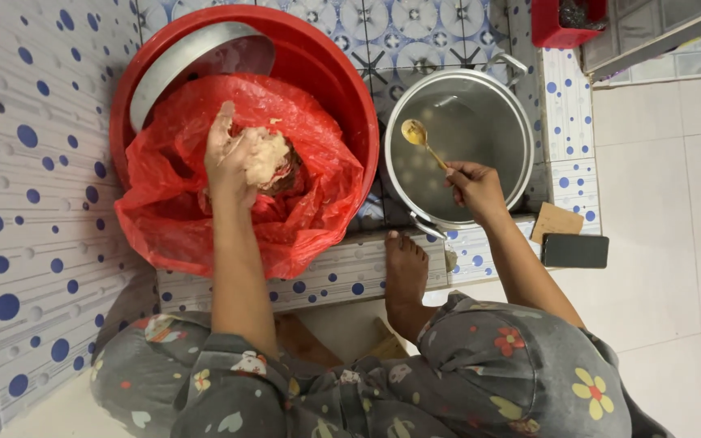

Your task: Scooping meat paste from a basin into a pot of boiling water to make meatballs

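Over the red bag [204,219], a soft, sticky paste lump [268,158] is cupped by the left hand [229,158]; it seemingly needs support underneath. A spoon [419,138] is pinched by the right hand [472,186].

Black phone [574,251] beside cardboard piece [556,221]

Red basin [342,81] lined with a translucent red plastic bag [318,203] holding pale beige paste [265,158]; beside the basin, a silver-grey metal pot [480,113] with a golden-yellow spoon [415,134] over it. Around the basin, white tiles [34,203] with blue dots. Below the basin, grey trousers [496,373] printed with red and yellow flowers; right of the pot, a black phone [574,251].
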